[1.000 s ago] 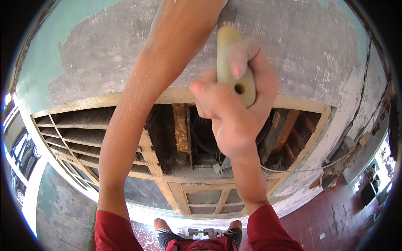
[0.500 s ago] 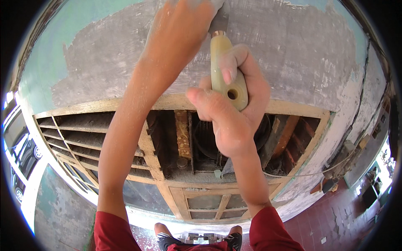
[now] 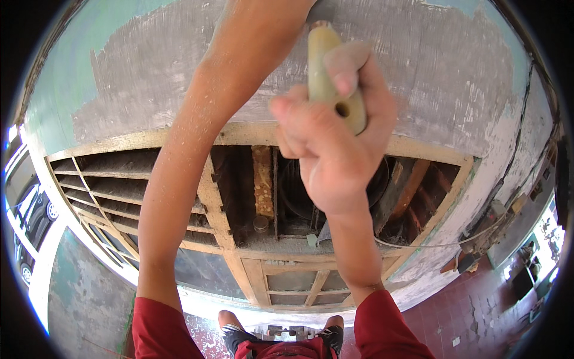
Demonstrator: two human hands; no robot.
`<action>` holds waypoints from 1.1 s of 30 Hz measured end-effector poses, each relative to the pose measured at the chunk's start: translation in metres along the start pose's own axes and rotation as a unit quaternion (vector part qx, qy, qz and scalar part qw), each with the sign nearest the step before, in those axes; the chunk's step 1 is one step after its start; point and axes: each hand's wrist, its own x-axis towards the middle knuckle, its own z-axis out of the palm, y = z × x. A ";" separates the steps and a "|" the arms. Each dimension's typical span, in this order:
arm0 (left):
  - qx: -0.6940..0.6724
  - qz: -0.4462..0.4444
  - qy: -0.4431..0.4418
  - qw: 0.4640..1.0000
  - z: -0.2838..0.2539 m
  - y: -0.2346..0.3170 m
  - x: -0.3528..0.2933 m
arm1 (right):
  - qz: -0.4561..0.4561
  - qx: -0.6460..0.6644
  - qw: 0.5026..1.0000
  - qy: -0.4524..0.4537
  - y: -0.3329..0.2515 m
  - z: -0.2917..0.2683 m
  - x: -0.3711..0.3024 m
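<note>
My right hand [image 3: 338,152] is wrapped round the pale yellow handle of a scraper [image 3: 323,60], with a hole near the handle's butt end. The tool points up the wall, and its grey blade runs off the top of the picture. My left arm reaches up beside it; the left hand [image 3: 278,15] is cut off by the upper edge near the blade, so its fingers are hidden. Behind both hands is a wall [image 3: 442,78] scraped to a grey, streaky surface, with green paint [image 3: 63,99] left along its outer parts.
Below the scraped area runs a wooden frame [image 3: 137,137] with dusty louvre slats [image 3: 122,191] and dark openings. A thin cable [image 3: 430,246] crosses its lower right. Red floor tiles [image 3: 442,317] lie below right; a dark car [image 3: 36,215] stands outside at far left.
Both hands and the scraper have moved up the wall, the right hand also slightly rightward. The left hand has slid mostly out of the picture.
</note>
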 end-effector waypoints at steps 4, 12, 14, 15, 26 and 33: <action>-0.001 0.088 0.148 0.985 0.022 -0.015 -0.002 | -0.008 -0.018 1.000 0.005 0.003 -0.007 0.001; 0.000 0.112 0.150 0.982 0.017 -0.022 -0.003 | -0.005 0.007 1.000 0.005 0.004 0.004 -0.001; -0.011 0.117 0.185 0.976 0.032 -0.022 -0.002 | -0.012 -0.003 1.000 0.003 0.002 -0.003 0.003; -0.011 0.056 0.076 0.996 0.010 -0.014 0.006 | -0.022 0.004 1.000 0.000 0.003 -0.001 0.011; -0.038 0.049 0.104 0.993 0.009 -0.019 0.013 | -0.016 0.020 1.000 -0.010 0.001 -0.006 0.014; -0.014 0.097 0.179 0.979 0.021 -0.024 0.003 | -0.014 -0.013 1.000 -0.015 0.001 -0.002 0.008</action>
